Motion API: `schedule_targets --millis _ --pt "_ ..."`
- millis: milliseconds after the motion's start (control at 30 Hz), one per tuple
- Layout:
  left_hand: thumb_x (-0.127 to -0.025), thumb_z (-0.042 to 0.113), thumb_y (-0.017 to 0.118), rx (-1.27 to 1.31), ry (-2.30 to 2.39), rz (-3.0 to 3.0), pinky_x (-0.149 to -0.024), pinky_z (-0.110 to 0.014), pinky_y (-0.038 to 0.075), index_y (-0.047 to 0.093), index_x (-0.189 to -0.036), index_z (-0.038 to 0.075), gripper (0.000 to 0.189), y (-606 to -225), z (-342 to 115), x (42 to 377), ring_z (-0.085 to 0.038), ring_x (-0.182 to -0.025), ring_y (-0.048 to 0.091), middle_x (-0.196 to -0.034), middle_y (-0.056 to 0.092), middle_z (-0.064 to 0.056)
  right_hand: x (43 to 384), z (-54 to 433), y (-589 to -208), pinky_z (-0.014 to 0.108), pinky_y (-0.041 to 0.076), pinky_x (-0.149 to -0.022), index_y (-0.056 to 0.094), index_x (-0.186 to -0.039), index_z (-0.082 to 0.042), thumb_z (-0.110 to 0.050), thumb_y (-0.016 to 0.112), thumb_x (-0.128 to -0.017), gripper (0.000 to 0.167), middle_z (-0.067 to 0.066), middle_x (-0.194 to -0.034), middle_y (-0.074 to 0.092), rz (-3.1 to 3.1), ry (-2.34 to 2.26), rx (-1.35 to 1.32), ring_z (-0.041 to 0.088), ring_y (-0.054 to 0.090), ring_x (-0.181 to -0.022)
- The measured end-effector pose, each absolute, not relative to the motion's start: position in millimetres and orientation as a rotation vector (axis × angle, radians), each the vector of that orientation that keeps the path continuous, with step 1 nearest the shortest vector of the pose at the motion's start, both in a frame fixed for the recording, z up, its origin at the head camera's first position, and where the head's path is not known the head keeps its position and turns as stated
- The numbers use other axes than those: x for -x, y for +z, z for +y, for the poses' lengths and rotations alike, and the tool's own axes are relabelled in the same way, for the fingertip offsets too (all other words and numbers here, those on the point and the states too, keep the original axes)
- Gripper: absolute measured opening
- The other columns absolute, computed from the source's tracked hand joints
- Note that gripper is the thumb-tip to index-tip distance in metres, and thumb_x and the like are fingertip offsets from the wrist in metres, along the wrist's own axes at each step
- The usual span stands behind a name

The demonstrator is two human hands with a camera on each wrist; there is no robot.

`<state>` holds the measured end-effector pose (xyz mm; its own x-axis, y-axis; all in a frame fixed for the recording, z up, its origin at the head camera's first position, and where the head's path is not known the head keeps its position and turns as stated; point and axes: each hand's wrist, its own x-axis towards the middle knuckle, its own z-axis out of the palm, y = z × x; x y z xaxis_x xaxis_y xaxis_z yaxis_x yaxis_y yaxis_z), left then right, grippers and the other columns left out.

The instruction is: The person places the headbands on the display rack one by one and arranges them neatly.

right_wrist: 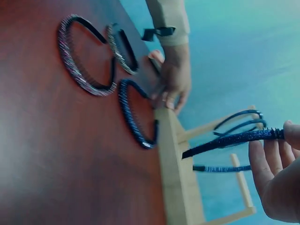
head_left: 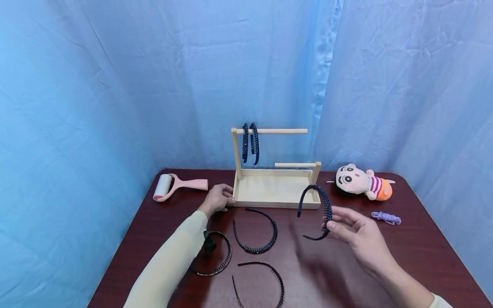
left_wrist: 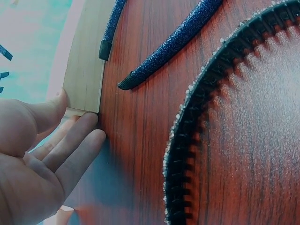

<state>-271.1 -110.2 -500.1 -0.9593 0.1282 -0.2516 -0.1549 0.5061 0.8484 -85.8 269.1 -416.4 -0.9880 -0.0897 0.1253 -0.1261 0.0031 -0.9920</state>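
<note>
A toothed dark blue headband (head_left: 328, 204) is pinched between the thumb and fingers of my right hand (head_left: 356, 234), raised in front of the right part of a light wooden rack (head_left: 275, 205). My left hand (head_left: 218, 198) holds the rack's front left corner; in the left wrist view its thumb lies on the board (left_wrist: 86, 61) and the fingers against the end. On the rack's upper bar (head_left: 283, 131) hang two dark headbands (head_left: 245, 145), close to the post. Three more lie on the table: a dark blue one (head_left: 275, 233), a sparkly one (head_left: 230, 252) and a dark one (head_left: 282, 282).
A pink-handled lint roller (head_left: 192, 184) lies at the back left. Right of the rack are a plush doll (head_left: 356, 179) and a bundle of purple cord (head_left: 386, 217). A shorter lower bar (head_left: 294, 165) juts from the rack's right post. Blue curtains (head_left: 192, 85) hang behind the table.
</note>
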Motion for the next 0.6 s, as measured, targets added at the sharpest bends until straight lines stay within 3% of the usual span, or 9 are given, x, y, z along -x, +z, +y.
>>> schedule_targets --millis 267,600 --pt "-0.096 0.006 0.073 0.045 1.433 2.472 -0.067 -0.04 0.062 0.062 -0.131 0.002 0.037 -498 -108 270 -0.028 -0.095 0.074 -0.115 0.069 -0.018 111 275 -377 0.024 0.061 -0.075 0.069 -0.124 -0.005 0.006 0.07 -0.094 0.032 -0.003 -0.1 0.077 -2.108 2.064 -0.298 0.006 0.076 -0.09" --pt "-0.096 0.007 0.072 0.04 1.418 2.487 -0.067 -0.039 0.062 0.062 -0.131 0.002 0.037 -497 -107 269 -0.025 -0.093 0.074 -0.116 0.069 -0.018 152 274 -338 0.022 0.061 -0.073 0.065 -0.129 0.002 0.001 0.075 -0.092 0.039 -0.001 -0.099 0.075 -2.044 1.978 -0.307 0.008 0.076 -0.084"
